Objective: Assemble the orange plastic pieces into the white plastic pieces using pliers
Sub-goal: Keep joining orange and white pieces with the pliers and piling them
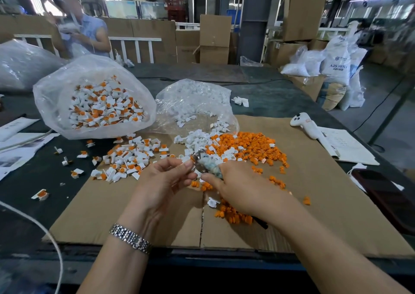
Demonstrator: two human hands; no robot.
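right hand (241, 189) wrapped round the taped handles of the pliers (203, 162), nose pointing up and away; left hand (167, 178) pinching something small at the plier tip, hidden by the fingertips, probably one white piece with its orange insert. best done by keeping the pair square in the jaws and squeezing slowly, steadying the piece with the left fingertips clear of the bite. loose orange pieces (251, 146) heaped just beyond the hands, loose white pieces (197, 137) beside them spilling from a clear bag (193, 100). finished pieces (129, 156) piled to the left, more in a bigger bag (94, 98). bare cardboard sheet (325, 203) to the right and near the front edge of the worktop (33, 215) for dropping or sweeping; a small orange cluster sitting under the right wrist.
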